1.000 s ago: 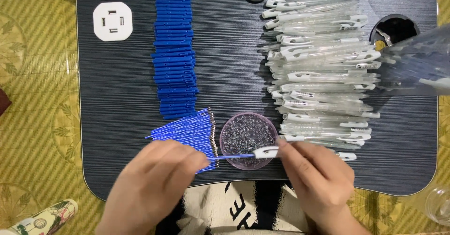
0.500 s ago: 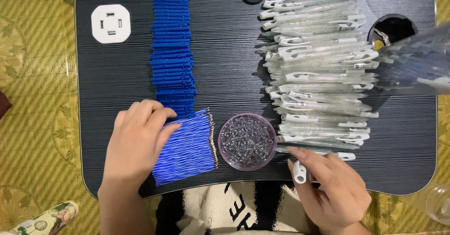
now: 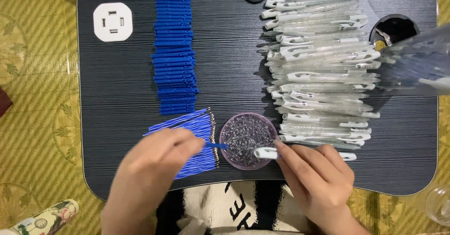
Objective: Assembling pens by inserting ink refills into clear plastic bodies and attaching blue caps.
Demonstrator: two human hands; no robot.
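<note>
Low in the frame, the left hand (image 3: 150, 169) pinches a blue ink refill (image 3: 216, 145) above the round dish of tiny springs (image 3: 248, 140), while the right hand (image 3: 316, 181) grips a clear pen barrel (image 3: 266, 153) at the dish's lower right edge. This looks like pen assembly; refill and barrel next need lining up. Any spring on the refill is too small to make out.

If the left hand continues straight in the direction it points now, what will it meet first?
Likely the small dish of beads: the left hand holds a blue refill aimed at it.
</note>
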